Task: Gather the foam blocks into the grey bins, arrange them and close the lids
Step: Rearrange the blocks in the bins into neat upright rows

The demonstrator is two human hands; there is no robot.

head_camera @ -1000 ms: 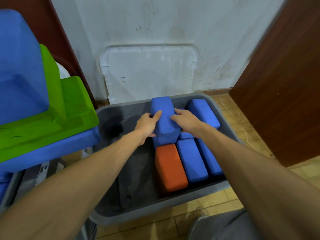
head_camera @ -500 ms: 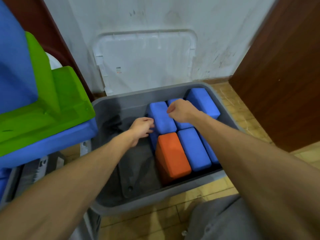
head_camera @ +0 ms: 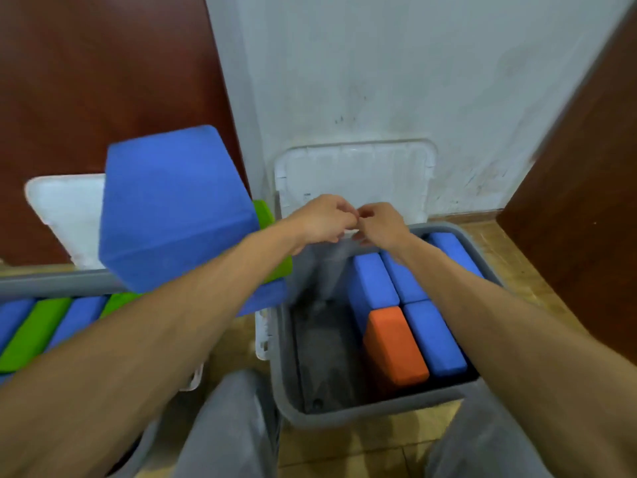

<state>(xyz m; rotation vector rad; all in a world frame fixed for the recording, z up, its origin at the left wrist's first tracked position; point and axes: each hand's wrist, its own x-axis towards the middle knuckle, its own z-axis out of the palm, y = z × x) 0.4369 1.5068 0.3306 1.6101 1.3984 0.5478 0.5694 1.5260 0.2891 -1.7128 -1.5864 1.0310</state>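
The right grey bin (head_camera: pixel 344 420) holds an orange foam block (head_camera: pixel 396 346) and several blue foam blocks (head_camera: pixel 434 336) packed along its right side; its left half is bare. My left hand (head_camera: pixel 324 219) and my right hand (head_camera: pixel 382 225) hover side by side above the bin's far rim, fingers curled and almost touching, holding nothing that I can see. Just behind them the bin's white lid (head_camera: pixel 355 174) leans on the wall. The left grey bin (head_camera: pixel 51 281) is piled with a big blue block (head_camera: pixel 172 205) and green pieces (head_camera: pixel 34 332).
A second white lid (head_camera: pixel 65 208) leans against the brown door behind the left bin. A brown wooden panel (head_camera: pixel 579 201) stands close on the right. My knees in grey trousers (head_camera: pixel 234 426) are in front of the bins, on a yellowish tiled floor.
Both hands let go of the blue block, now lying among the others, and rose out of the bin to its far rim. My view swung left, so the left bin shows.
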